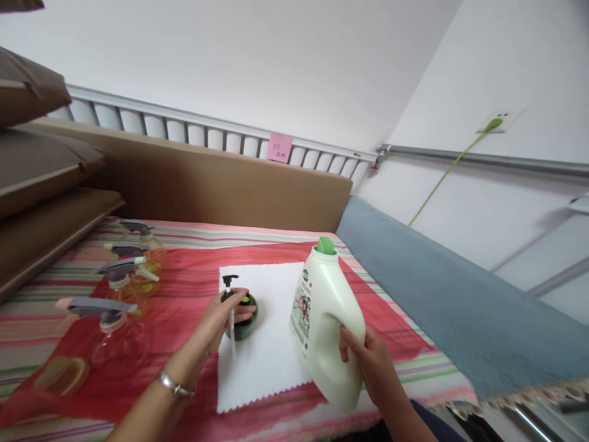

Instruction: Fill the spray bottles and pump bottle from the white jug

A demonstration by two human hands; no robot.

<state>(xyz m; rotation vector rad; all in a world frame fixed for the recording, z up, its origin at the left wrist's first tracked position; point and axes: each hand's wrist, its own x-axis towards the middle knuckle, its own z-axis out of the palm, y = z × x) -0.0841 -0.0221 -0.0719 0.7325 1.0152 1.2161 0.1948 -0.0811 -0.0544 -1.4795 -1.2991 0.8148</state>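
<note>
My right hand is wrapped round the handle of a large pale-green detergent jug, which is tilted a little. The jug is uncapped, with a green spout in its mouth. Between thumb and fingers my left hand holds a black pump head, its clear dip tube hanging down. The same hand's fingers reach over a dark green bottle and appear to touch it. That bottle stands on a white cloth with zigzag edges; its opening is partly hidden by my fingers.
Several clear spray bottles with grey trigger heads line the left side. A round yellowish lid-like thing lies near them. Cardboard boxes are stacked at the left. Behind stand a brown board and a radiator; a blue padded surface lies right.
</note>
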